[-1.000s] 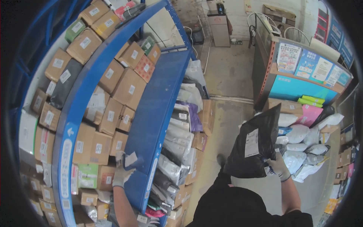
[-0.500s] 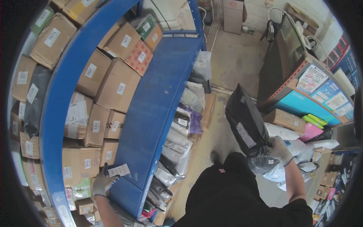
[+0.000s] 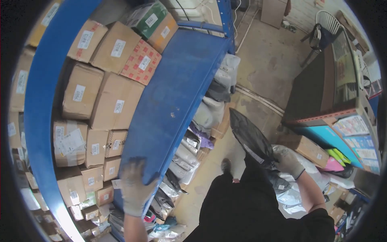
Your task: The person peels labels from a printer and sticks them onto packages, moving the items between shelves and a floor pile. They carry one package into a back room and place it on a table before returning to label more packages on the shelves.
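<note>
My gloved left hand (image 3: pixel 136 187) is over the front part of the blue shelf (image 3: pixel 177 80), back up, its fingers apart and slightly blurred. A small white label (image 3: pixel 117 184) shows at its left edge; whether the hand touches it I cannot tell. In my gloved right hand (image 3: pixel 287 160) is the gathered end of a black plastic parcel (image 3: pixel 252 135). That parcel hangs above the floor, pointing forward and left, and its pale label is seen at a steep slant.
Numbered cardboard boxes (image 3: pixel 117 101) are stacked left of the shelf, behind a blue beam (image 3: pixel 38 92). Grey and white bags (image 3: pixel 183 161) lie below its right edge. More bags (image 3: pixel 292 195) and a long box (image 3: pixel 302 149) are at right, by a cabinet (image 3: pixel 314 92).
My left hand has moved right and spread over the shelf; the label it held up now shows beside it. The black parcel has turned edge-on and shifted left. The view has shifted.
</note>
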Tool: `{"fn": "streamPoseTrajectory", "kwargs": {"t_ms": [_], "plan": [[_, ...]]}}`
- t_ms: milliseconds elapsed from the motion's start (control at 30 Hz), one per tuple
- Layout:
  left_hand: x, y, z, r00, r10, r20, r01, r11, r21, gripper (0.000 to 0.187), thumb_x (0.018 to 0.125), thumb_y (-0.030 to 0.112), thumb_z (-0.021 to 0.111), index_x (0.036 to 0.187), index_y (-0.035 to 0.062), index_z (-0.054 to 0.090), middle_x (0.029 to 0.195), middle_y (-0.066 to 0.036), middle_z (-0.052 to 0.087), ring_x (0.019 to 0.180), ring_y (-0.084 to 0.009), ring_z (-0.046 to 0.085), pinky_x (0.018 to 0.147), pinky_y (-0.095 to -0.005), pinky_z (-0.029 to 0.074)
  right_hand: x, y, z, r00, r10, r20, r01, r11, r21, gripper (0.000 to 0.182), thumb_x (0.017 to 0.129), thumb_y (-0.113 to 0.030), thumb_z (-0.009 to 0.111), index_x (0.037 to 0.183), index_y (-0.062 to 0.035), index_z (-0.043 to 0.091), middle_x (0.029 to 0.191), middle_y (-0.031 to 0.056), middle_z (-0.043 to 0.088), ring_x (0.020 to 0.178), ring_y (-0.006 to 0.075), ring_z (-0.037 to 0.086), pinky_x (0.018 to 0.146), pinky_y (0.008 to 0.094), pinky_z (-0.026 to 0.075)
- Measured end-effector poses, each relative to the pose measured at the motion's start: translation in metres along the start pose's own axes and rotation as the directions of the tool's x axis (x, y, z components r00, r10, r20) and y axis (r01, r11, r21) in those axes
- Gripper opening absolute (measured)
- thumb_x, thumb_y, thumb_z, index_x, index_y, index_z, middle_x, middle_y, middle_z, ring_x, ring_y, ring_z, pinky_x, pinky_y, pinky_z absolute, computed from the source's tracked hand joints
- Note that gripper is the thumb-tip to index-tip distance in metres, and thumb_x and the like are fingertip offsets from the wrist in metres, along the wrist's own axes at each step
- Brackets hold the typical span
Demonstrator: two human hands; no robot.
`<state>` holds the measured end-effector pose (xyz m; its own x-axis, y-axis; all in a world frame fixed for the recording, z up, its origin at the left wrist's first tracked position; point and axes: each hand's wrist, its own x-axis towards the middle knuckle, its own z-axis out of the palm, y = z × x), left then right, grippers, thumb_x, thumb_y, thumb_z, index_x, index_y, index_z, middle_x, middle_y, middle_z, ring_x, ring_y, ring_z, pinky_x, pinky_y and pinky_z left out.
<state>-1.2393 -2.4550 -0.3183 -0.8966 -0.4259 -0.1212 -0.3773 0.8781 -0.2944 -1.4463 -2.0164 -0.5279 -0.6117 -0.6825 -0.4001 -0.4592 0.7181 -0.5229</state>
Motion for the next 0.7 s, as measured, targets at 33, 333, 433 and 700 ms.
{"fn": "streamPoseTrajectory", "kwargs": {"t_ms": [33, 333, 433, 700], "plan": [[0.018, 0.026, 0.004, 0.997, 0.076, 0.002, -0.074, 0.984, -0.163, 0.056, 0.082, 0.054, 0.063, 0.119, 0.0118, 0.061, 0.118, -0.009, 0.057, 0.112, -0.0289, 0.051, 0.092, -0.0432, 0.043, 0.007, 0.006, -0.003, 0.999, -0.044, 0.020, 0.044, 0.998, -0.032, 0.022, 0.081, -0.008, 0.058, 0.098, -0.0048, 0.070, 0.094, 0.0160, 0.070, 0.084, 0.0391, 0.064, 0.074, 0.0430, 0.055], [0.211, 0.208, 0.146, 0.916, 0.395, 0.070, -0.364, 0.891, -0.271, 0.035, 0.093, 0.036, 0.055, 0.112, 0.0091, 0.066, 0.117, -0.012, 0.067, 0.114, -0.0287, 0.061, 0.102, -0.0394, 0.044, 0.056, 0.042, -0.035, 0.979, -0.157, 0.132, 0.175, 0.974, -0.142, 0.016, 0.087, -0.013, 0.060, 0.098, -0.0084, 0.072, 0.078, 0.0114, 0.067, 0.071, 0.0324, 0.064, 0.060, 0.0364, 0.053], [0.250, 0.230, 0.181, 0.896, 0.372, 0.242, -0.342, 0.926, -0.158, 0.036, 0.091, 0.045, 0.055, 0.110, 0.0170, 0.068, 0.115, -0.008, 0.068, 0.116, -0.0274, 0.060, 0.109, -0.0413, 0.037, 0.063, 0.050, -0.047, 0.974, -0.089, 0.207, 0.115, 0.987, -0.116, 0.019, 0.091, -0.013, 0.061, 0.106, -0.0103, 0.072, 0.078, 0.0097, 0.068, 0.071, 0.0298, 0.064, 0.058, 0.0316, 0.051], [0.304, 0.231, 0.228, 0.947, 0.263, 0.182, -0.245, 0.962, -0.117, 0.088, 0.076, 0.083, 0.040, 0.100, 0.0055, 0.073, 0.100, -0.019, 0.071, 0.095, -0.0342, 0.067, 0.091, -0.0397, 0.047, 0.073, 0.071, -0.043, 0.948, 0.051, 0.313, -0.082, 0.993, 0.084, 0.016, 0.092, -0.010, 0.062, 0.104, -0.0102, 0.073, 0.083, 0.0084, 0.071, 0.072, 0.0305, 0.066, 0.060, 0.0278, 0.052]]}}
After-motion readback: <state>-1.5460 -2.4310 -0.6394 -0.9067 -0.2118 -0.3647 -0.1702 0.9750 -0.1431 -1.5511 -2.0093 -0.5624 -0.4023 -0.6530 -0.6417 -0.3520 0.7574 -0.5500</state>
